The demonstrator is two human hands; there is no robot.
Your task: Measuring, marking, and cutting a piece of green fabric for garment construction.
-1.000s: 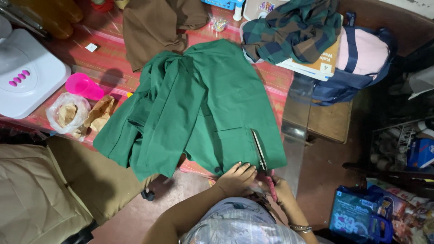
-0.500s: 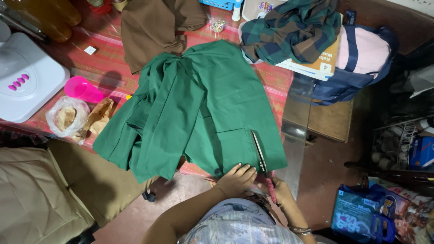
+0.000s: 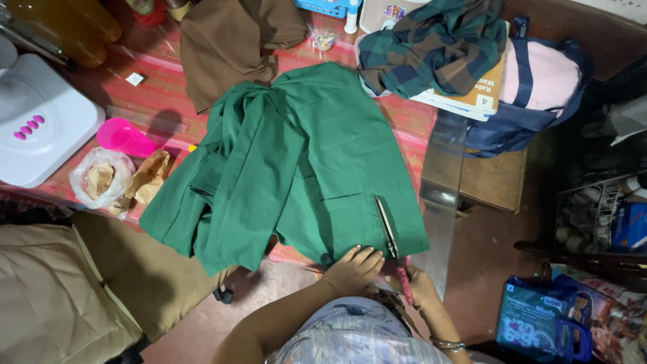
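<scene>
A green cloth (image 3: 303, 162) lies folded over the table, its near edge hanging toward me. My left hand (image 3: 352, 269) presses flat on that near edge, fingers spread. My right hand (image 3: 416, 286) grips the pink handles of a pair of scissors (image 3: 389, 232). The metal blades point away from me and lie on the cloth close to its right edge, just right of my left fingers.
A brown cloth (image 3: 232, 44) and a plaid cloth (image 3: 438, 44) on books lie at the far side. A pink cup (image 3: 123, 138), a plastic bag (image 3: 100, 178) and a white appliance (image 3: 40, 125) sit left. A blue-pink bag (image 3: 539, 94) rests right; a beige chair (image 3: 60, 296) stands near left.
My hands and the scissors stay in nearly the same place at the cloth's near edge; only the view has shifted slightly.
</scene>
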